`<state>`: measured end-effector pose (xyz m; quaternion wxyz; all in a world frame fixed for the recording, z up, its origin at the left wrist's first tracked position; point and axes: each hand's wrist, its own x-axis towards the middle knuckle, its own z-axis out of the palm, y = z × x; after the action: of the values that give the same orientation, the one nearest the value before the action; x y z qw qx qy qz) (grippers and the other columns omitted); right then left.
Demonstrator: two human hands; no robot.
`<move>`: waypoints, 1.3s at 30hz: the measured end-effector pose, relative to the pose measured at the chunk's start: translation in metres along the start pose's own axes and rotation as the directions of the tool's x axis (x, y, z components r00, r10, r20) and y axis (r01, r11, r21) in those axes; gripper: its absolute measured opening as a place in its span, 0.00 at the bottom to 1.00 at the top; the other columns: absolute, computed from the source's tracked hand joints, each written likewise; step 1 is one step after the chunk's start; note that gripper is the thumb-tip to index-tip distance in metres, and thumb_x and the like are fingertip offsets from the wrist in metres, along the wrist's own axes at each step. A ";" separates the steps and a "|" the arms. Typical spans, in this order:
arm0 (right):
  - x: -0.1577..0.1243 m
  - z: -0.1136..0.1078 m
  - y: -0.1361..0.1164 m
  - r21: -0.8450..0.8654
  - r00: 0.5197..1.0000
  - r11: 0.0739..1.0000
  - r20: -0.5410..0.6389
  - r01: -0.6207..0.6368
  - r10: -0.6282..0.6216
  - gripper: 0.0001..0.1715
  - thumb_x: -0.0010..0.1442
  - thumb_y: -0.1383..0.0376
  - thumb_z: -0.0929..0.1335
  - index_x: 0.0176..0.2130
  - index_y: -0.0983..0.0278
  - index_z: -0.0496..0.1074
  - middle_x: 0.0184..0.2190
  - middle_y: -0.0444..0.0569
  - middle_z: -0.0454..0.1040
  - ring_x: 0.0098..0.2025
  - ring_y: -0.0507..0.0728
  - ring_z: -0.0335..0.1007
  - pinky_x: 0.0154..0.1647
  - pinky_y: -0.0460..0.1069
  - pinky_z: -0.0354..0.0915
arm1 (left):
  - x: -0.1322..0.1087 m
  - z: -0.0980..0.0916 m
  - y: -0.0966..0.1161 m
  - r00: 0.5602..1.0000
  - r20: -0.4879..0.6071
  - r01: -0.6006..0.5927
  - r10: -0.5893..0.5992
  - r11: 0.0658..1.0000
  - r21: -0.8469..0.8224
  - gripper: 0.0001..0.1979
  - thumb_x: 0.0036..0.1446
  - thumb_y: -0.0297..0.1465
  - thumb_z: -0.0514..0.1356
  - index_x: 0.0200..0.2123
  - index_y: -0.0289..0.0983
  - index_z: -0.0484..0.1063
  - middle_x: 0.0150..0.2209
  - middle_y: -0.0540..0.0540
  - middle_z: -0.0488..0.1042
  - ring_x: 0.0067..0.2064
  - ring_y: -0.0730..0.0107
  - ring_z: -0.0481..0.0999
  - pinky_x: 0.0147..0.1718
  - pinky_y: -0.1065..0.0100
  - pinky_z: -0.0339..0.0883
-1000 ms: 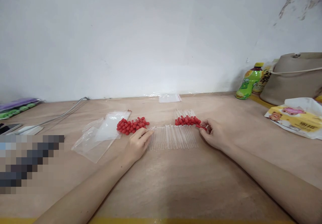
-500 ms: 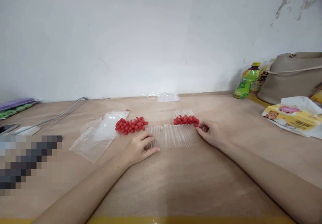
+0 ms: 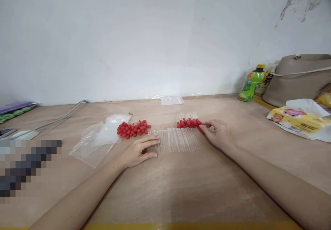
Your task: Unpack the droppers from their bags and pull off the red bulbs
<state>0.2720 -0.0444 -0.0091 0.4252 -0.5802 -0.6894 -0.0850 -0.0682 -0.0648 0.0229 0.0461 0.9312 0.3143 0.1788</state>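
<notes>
A row of clear thin tubes [image 3: 178, 140] lies side by side on the table. My left hand [image 3: 139, 149] rests at the row's left end, fingers by the upper ends and thumb by the lower ends, with a gap between. Above the row's right half, red rubber bulbs [image 3: 188, 123] lie along the lower ends of more clear tubes [image 3: 187, 115]; whether they are fitted on is too small to tell. My right hand [image 3: 216, 132] pinches one red bulb at the right end of this line. A loose heap of red bulbs [image 3: 131, 129] sits beyond my left hand.
Clear plastic bags [image 3: 97, 144] lie at the left, and another small bag [image 3: 172, 100] lies by the wall. A grey cable [image 3: 64, 114] runs across the far left. At the right stand a green bottle [image 3: 252, 83], a tissue pack [image 3: 297, 118] and a beige bag [image 3: 297, 82].
My left hand has slid slightly left along the tubes. My right fingers have closed on the end red bulb, which now lies tilted between the fingertips. The view has shifted a little.
</notes>
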 end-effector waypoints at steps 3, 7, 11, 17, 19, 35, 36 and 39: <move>0.003 0.002 -0.002 -0.053 0.998 0.998 -0.063 0.023 -0.027 0.16 0.53 0.53 0.66 0.35 0.61 0.73 0.30 0.47 0.72 0.36 0.57 0.66 0.38 0.52 0.54 | -0.001 -0.001 -0.005 0.999 0.030 0.024 -0.023 0.999 -0.028 0.20 0.56 0.41 0.56 0.51 0.41 0.65 0.54 0.45 0.65 0.55 0.64 0.64 0.54 0.59 0.60; 0.008 0.005 -0.008 -0.108 0.991 0.986 -0.037 0.123 -0.128 0.16 0.53 0.54 0.67 0.39 0.58 0.73 0.38 0.48 0.71 0.41 0.58 0.64 0.41 0.53 0.50 | -0.001 -0.001 -0.009 0.999 0.041 0.023 -0.021 0.998 -0.055 0.22 0.54 0.42 0.57 0.52 0.42 0.65 0.55 0.45 0.64 0.56 0.63 0.64 0.54 0.59 0.59; 0.013 0.009 -0.013 -0.147 0.987 0.977 -0.001 0.156 -0.158 0.12 0.54 0.57 0.66 0.37 0.57 0.74 0.39 0.47 0.70 0.42 0.57 0.62 0.42 0.53 0.48 | -0.001 -0.001 -0.008 0.999 0.043 0.020 -0.018 0.999 -0.045 0.25 0.53 0.42 0.57 0.53 0.42 0.63 0.55 0.44 0.64 0.56 0.61 0.63 0.55 0.57 0.58; 0.015 0.014 -0.013 -0.131 0.986 0.977 -0.002 0.168 -0.170 0.09 0.55 0.59 0.65 0.34 0.57 0.75 0.37 0.47 0.72 0.41 0.57 0.62 0.42 0.54 0.48 | 0.001 -0.004 0.000 1.000 -0.014 -0.012 0.013 1.000 0.017 0.23 0.56 0.39 0.55 0.54 0.40 0.61 0.56 0.43 0.63 0.57 0.61 0.61 0.55 0.56 0.58; 0.016 0.016 -0.013 -0.106 0.980 0.977 -0.051 0.186 -0.192 0.10 0.57 0.60 0.65 0.35 0.57 0.75 0.36 0.47 0.72 0.41 0.57 0.63 0.43 0.55 0.48 | 0.001 -0.004 0.001 0.999 -0.033 -0.024 0.025 0.999 0.038 0.21 0.58 0.37 0.54 0.54 0.40 0.61 0.56 0.42 0.63 0.57 0.62 0.61 0.54 0.56 0.59; -0.025 -0.004 -0.064 0.273 0.818 0.774 -0.106 0.571 -0.566 0.18 0.56 0.71 0.64 0.44 0.53 0.72 0.33 0.42 0.77 0.39 0.55 0.66 0.44 0.53 0.56 | 0.009 0.011 0.016 0.915 -0.349 -0.103 0.204 0.952 0.287 0.24 0.58 0.28 0.54 0.58 0.35 0.55 0.57 0.39 0.60 0.61 0.56 0.54 0.56 0.51 0.56; -0.027 -0.003 -0.068 0.287 0.803 0.754 -0.118 0.590 -0.584 0.18 0.56 0.72 0.64 0.43 0.54 0.72 0.32 0.42 0.77 0.39 0.54 0.66 0.43 0.53 0.56 | 0.011 0.013 0.020 0.907 -0.342 -0.140 0.247 0.941 0.309 0.22 0.57 0.28 0.54 0.56 0.36 0.58 0.55 0.39 0.63 0.60 0.56 0.56 0.55 0.51 0.57; -0.030 0.002 -0.071 0.306 0.773 0.717 -0.124 0.626 -0.622 0.18 0.56 0.72 0.64 0.43 0.55 0.72 0.31 0.42 0.77 0.40 0.54 0.66 0.43 0.53 0.56 | 0.017 0.017 0.028 0.869 -0.357 -0.213 0.342 0.911 0.353 0.14 0.56 0.28 0.56 0.47 0.37 0.68 0.48 0.42 0.71 0.56 0.57 0.63 0.52 0.52 0.62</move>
<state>0.2078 -0.0874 -0.0040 0.4665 -0.2336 -0.8460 -0.1102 -0.0339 -0.0767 0.0174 -0.1904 0.9041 0.2018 0.3251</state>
